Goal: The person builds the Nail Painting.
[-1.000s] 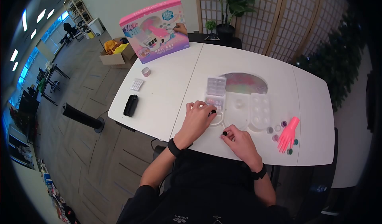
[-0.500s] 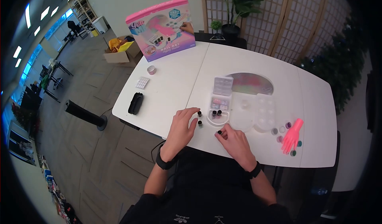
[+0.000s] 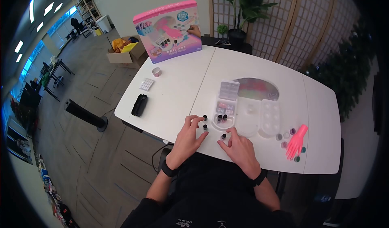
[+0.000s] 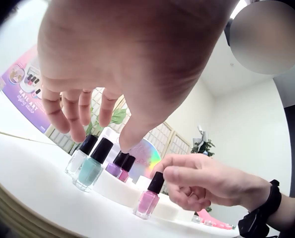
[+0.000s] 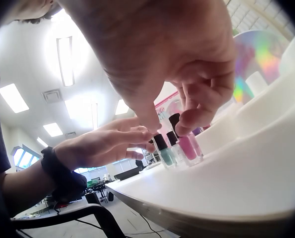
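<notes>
Well, at the lower middle of the frame, my left hand (image 3: 187, 137) is slack and holds nothing, its fingers arched over the whitish bottle (image 4: 77, 162) and the teal bottle (image 4: 90, 172); I can't tell whether a fingertip brushes a cap. Placing these well, I'd say, means letting each base sit flat on the tabletop (image 3: 174, 90), then lifting my fingers straight away, since such small bottles could topple easily. To their right, the purple bottle (image 4: 112, 169) and the magenta bottle (image 4: 124, 175) stand in the curved compartment of the white tray (image 3: 247, 126). In front of it the pink bottle (image 4: 147, 202) stands upright, between the parted thumb and index finger of my right hand (image 3: 242, 149), which has no grip on it. All five look alike: tall black caps, clear squarish bodies, soft colour inside.
</notes>
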Available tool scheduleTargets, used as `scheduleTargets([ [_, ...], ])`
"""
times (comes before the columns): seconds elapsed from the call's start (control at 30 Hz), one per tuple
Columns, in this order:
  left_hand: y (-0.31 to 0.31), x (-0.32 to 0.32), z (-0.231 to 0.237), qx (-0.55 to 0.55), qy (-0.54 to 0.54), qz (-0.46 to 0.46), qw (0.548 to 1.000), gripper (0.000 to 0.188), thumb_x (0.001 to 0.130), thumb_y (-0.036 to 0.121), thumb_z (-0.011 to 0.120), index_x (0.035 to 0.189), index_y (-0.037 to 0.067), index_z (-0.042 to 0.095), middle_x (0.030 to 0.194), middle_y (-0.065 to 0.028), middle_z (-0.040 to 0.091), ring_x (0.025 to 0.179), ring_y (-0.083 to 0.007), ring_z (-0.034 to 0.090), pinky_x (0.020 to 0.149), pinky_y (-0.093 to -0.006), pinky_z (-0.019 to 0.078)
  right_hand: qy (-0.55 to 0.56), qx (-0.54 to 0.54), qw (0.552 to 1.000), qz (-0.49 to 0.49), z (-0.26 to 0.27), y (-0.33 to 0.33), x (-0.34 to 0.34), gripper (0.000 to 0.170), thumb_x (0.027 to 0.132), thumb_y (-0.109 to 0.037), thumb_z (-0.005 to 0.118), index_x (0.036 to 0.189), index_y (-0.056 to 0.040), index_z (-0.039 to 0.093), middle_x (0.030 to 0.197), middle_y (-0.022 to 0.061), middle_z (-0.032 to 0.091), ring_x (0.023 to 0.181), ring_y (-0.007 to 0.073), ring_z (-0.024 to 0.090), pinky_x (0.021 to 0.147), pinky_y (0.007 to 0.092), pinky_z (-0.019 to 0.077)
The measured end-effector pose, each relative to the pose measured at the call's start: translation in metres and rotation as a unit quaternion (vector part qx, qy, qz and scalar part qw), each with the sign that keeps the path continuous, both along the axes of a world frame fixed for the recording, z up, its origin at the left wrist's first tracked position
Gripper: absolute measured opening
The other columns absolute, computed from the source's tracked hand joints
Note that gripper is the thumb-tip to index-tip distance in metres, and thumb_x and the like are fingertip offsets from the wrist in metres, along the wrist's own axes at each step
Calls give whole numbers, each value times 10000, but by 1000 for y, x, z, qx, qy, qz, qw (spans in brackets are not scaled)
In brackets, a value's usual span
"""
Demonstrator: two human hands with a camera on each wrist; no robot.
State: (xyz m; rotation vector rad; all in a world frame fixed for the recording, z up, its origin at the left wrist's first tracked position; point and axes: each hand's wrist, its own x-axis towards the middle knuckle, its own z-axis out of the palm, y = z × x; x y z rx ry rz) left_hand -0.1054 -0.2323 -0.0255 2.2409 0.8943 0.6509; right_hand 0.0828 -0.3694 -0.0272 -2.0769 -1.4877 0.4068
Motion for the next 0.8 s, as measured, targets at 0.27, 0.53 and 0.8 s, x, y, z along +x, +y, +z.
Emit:
scheduleTargets([
  [0.27,2,3,-14,9,22,32,999,306,992,138,811,1264,64,693,1332,-144,604,1029,-311,730,866,-450,607,-5,75,997,-16,17,-12,1,297,1038,-283,767,1242,-84,682,676,50,692,594,279,713,577,426,555],
  [0.53,1,2,-18,8,14,31,999,245,1014,156,786,1221,41,722,1249,-129,649,944,-315,710,824,-443,588,40,96,994,-23,19,-16,8,204,1050,-203,736,1213,-89,693,715,57,708,612,269,709,590,414,544],
  [0.8,-4,-3,16,-120,-80,-7,990,219,1011,96,799,1183,-8,711,1168,-91,666,924,-165,681,821,-319,549,109,101,989,20,36,-23,10,234,1032,-173,763,1243,-91,703,895,90,731,745,239,716,674,388,573],
])
